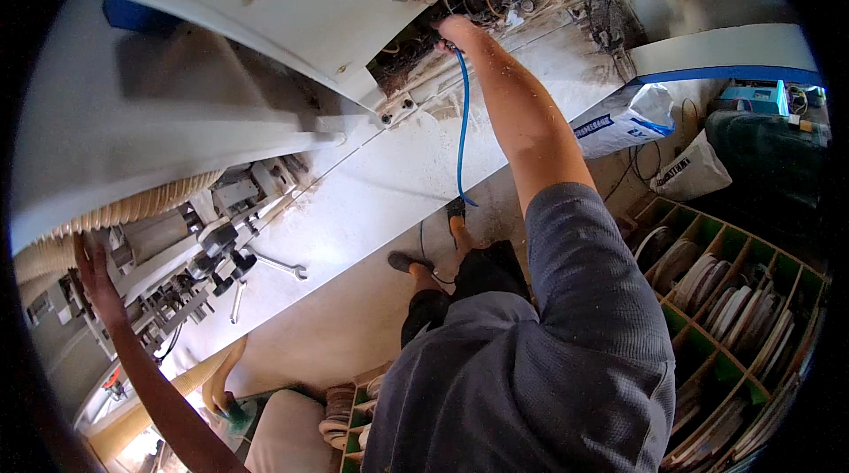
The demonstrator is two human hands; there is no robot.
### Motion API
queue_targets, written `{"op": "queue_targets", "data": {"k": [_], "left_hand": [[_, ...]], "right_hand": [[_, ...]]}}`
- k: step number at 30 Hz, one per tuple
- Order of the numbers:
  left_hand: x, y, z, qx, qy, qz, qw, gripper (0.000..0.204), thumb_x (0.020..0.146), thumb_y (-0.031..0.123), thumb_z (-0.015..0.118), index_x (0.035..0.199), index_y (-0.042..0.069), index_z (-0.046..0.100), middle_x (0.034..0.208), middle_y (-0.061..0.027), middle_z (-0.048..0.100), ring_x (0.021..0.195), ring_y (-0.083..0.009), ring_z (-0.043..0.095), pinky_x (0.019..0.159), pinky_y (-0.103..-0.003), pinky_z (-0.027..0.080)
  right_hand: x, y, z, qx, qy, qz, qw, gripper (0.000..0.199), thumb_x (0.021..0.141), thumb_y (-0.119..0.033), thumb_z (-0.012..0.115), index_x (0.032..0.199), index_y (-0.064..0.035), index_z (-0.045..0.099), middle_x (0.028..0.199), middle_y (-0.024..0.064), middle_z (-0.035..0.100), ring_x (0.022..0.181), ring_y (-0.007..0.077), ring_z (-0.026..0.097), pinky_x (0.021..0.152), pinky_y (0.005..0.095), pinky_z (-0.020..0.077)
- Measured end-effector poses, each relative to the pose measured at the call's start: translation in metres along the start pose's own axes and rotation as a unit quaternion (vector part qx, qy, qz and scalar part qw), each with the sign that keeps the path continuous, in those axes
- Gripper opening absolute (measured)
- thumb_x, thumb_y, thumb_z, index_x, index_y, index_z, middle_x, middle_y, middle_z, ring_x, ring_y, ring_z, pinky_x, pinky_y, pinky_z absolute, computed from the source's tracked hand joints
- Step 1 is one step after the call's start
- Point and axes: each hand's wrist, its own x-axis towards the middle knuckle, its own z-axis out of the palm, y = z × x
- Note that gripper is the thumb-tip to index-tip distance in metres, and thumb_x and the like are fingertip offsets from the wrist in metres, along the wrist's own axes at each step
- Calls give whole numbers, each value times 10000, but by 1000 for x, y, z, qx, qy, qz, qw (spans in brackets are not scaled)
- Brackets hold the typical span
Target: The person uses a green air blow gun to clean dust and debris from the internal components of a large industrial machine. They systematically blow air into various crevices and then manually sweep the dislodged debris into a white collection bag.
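Note:
My right hand [457, 32] reaches into the dusty opening under a white machine cover [292, 4]. Its fingers are curled around the upper end of a blue hose [465, 110], which hangs down past the machine's edge; whatever fitting sits at that end is hidden. Dark cables and grime-covered parts [491, 0] surround the hand. Far to the left, my left hand [99, 283] has its fingers stretched out against the machine, beside a ribbed beige hose [150, 203], and holds nothing that I can see.
A wrench [281, 267] and a second wrench [237, 302] lie on the white machine bed [354, 199], by black knobs [221, 247]. At right stand a wooden rack [707, 331] of tape-like rolls, a white sack [694, 168] and a blue-and-white bag [623, 124].

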Motion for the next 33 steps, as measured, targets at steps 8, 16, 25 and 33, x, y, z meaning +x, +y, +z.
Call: {"op": "queue_targets", "data": {"k": [8, 16, 25, 33], "left_hand": [[-9, -77, -17, -136, 51, -93, 985, 634, 926, 270, 550, 1421, -33, 297, 1448, -167, 353, 1339, -235, 325, 1108, -347, 206], [-8, 19, 10, -74, 19, -29, 997, 609, 896, 298, 572, 1379, -19, 379, 1396, -161, 427, 1292, -259, 390, 1094, -348, 255], [-7, 8, 7, 55, 18, 94, 994, 568, 910, 373, 537, 1363, 46, 432, 1381, -162, 436, 1292, -269, 393, 1086, -341, 262], [12, 26, 22, 314, 41, 322, 892, 276, 830, 221, 521, 1060, 222, 673, 1114, -243, 544, 1090, -458, 488, 950, -482, 412]], "right_hand": [[30, -19, 22, -52, 77, -114, 989, 201, 844, -289, 596, 920, -123, 681, 625, 141, 616, 608, 220, 622, 547, 359, 497], [53, -13, -13, -290, 105, -123, 943, 324, 851, -416, 573, 964, -121, 646, 651, 120, 610, 502, 194, 547, 461, 334, 433], [-162, 13, 1, -67, -52, -158, 984, 516, 854, -589, 528, 1050, -116, 591, 702, 70, 607, 381, 120, 416, 363, 274, 324], [-377, 311, -107, 43, 248, 11, 968, 500, 892, -508, 526, 1124, -72, 606, 888, 121, 624, 514, 195, 531, 446, 329, 420]]}}
